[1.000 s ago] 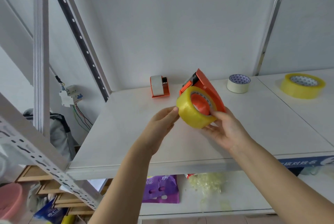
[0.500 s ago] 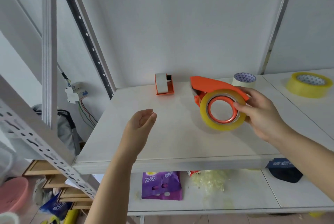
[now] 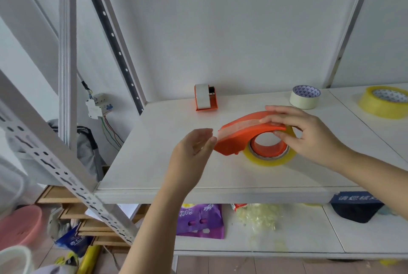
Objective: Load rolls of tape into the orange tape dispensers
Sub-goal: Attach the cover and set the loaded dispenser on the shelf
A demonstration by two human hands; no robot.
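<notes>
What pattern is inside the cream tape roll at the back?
Purple and white triangles line the core of the cream tape roll, seen in the head view.

2 bare forearms, left hand (image 3: 194, 150), right hand (image 3: 309, 134) (no sleeves, no rings)

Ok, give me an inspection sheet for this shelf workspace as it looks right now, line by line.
Surface: white shelf board, bare at the front.
Job's things: orange dispenser carrying a yellow tape roll; small orange dispenser at the back, loaded.
Clutter: cream tape roll; loose yellow roll.
Grippers: right hand grips the dispenser; left hand pinches the tape end.
Cables: coloured wires under a breaker.
Surroundings: purple bag on the lower shelf.
</notes>
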